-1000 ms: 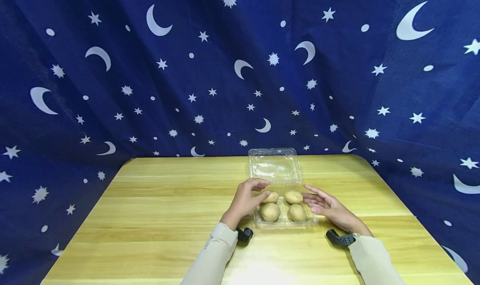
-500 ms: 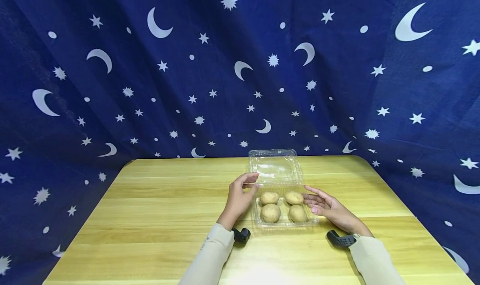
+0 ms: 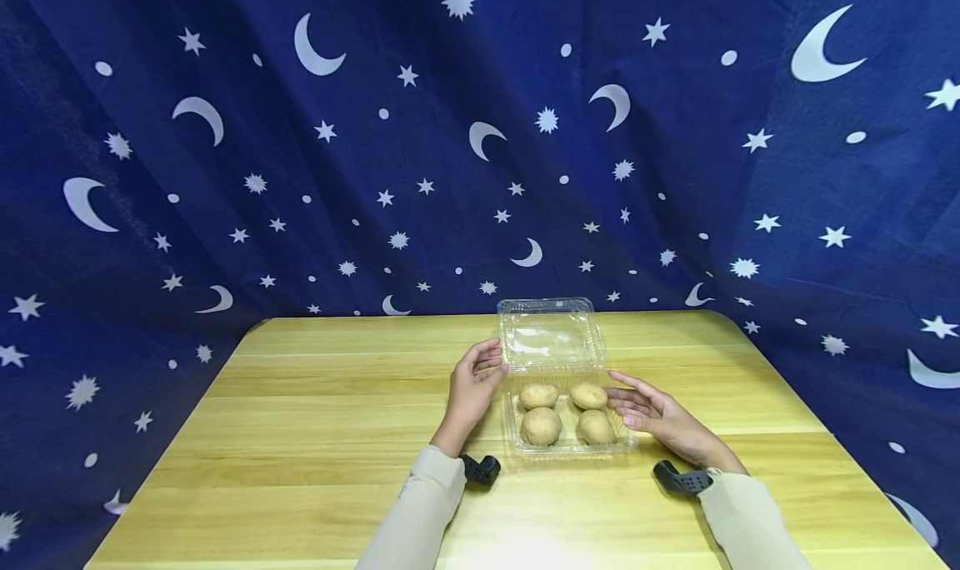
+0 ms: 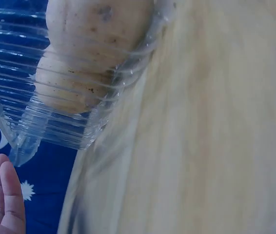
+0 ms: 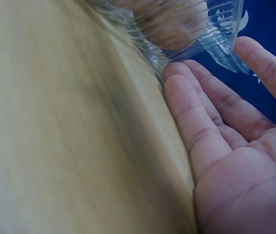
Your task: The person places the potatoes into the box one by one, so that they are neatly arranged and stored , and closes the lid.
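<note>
A clear plastic clamshell container (image 3: 567,449) stands on the table, its lid (image 3: 552,337) folded back away from me. Several potatoes (image 3: 542,427) lie in the base in two rows. My left hand (image 3: 471,391) is at the container's back left, fingertips close to the hinge side; whether they touch it I cannot tell. In the left wrist view its fingers (image 4: 12,195) look straight, holding nothing. By the right wall is my right hand (image 3: 663,420), its fingers extended. The right wrist view shows its fingertips (image 5: 179,83) at the ribbed wall (image 5: 196,48), with a potato (image 5: 172,24) behind the plastic.
The light wood table (image 3: 322,437) extends on both sides of the container. Behind it hangs a dark blue curtain (image 3: 450,162) with moons and stars. Each wrist carries a black camera mount (image 3: 480,470), just above the tabletop.
My left hand has moved left and back, from over the left potatoes to beside the container near the lid. The right hand and the potatoes stay in place.
</note>
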Tool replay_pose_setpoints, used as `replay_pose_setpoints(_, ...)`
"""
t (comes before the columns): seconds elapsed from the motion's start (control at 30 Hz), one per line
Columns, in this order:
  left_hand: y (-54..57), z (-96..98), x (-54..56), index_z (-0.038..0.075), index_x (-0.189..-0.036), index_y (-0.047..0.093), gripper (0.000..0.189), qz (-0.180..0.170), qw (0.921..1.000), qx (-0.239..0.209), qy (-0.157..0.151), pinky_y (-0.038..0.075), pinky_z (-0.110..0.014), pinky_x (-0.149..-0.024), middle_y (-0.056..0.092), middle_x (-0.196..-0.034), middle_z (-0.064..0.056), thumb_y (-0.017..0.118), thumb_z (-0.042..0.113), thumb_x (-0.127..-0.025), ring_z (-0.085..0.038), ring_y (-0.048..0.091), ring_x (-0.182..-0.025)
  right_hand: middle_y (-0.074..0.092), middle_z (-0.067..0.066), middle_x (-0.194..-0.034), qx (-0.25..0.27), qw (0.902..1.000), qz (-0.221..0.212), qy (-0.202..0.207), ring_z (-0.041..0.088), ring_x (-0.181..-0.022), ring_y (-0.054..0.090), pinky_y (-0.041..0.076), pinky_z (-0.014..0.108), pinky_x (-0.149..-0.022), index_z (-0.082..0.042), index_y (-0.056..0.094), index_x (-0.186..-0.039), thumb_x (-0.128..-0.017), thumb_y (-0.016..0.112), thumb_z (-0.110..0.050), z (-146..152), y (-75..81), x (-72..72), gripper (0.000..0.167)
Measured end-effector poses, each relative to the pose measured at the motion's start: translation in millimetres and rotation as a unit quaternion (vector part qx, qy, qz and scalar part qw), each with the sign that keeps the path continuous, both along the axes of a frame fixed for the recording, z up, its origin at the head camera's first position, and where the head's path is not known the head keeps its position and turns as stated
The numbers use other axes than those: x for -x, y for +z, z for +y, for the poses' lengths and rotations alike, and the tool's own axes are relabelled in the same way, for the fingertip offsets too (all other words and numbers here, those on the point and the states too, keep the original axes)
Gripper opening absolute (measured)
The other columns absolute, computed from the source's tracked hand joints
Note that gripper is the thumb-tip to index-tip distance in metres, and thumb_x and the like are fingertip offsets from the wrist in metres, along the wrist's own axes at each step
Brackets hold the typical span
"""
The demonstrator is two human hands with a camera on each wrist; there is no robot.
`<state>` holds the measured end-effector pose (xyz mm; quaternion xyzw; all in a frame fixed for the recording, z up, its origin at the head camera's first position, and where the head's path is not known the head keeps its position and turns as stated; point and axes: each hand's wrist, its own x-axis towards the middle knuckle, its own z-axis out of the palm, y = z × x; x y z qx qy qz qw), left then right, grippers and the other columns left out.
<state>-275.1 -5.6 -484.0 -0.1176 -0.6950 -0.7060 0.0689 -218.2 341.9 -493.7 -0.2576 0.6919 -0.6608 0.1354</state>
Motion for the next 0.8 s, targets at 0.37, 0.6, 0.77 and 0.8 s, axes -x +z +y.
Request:
replay_pose_setpoints(0.37,-15.8,-4.8,7.8,-0.006,-0.155,0.049,0.059,-0.078,0.9940,-0.072,-0.023,0.054,-0.022,-0.084,0.060,-0.142,-0.027,0.070,0.001,-0.100,-0.015,0.064,-0.104,0.056,-0.015,-0.154,0.004,1.0000,0.004,0.008,0.003,-0.137,0.057,0.047,0.021,-0.112,-0.003,0.025,-0.171,-0.111,0.051,0.003,1.2,-2.1,1.4,0.065)
replay_pose_setpoints(0.6,-21.2,-8.1,9.6,-0.006,-0.162,0.040,0.068,-0.128,0.9821,-0.096,-0.100,0.054,-0.022,-0.081,0.053,-0.150,-0.027,0.067,0.003,-0.100,-0.009,0.060,-0.096,0.056,-0.014,-0.155,0.010,0.9999,0.003,0.010,0.003,-0.137,0.057,0.047,0.021,-0.112,-0.002,0.025,-0.171,-0.111,0.051,0.004,1.3,-2.0,1.0,0.066)
replay_pose_setpoints(0.77,-21.6,-14.5,8.1,-0.008,-0.165,0.032,0.072,-0.125,0.9762,-0.074,-0.161,0.053,-0.021,-0.085,0.044,-0.156,-0.029,0.062,0.005,-0.100,-0.010,0.058,-0.103,0.057,-0.014,-0.154,0.010,0.9999,0.006,0.008,0.004,-0.136,0.058,0.048,0.021,-0.112,-0.002,0.026,-0.170,-0.110,0.051,0.005,1.1,-2.2,2.0,0.065)
replay_pose_setpoints(0.8,-21.3,-15.6,7.9,-0.008,-0.165,0.031,0.072,-0.123,0.9750,-0.070,-0.171,0.052,-0.021,-0.086,0.042,-0.157,-0.030,0.060,0.004,-0.100,-0.011,0.057,-0.104,0.057,-0.014,-0.154,0.010,0.9999,0.006,0.008,0.004,-0.136,0.058,0.048,0.021,-0.112,-0.002,0.026,-0.170,-0.110,0.051,0.005,1.1,-2.2,2.3,0.065)
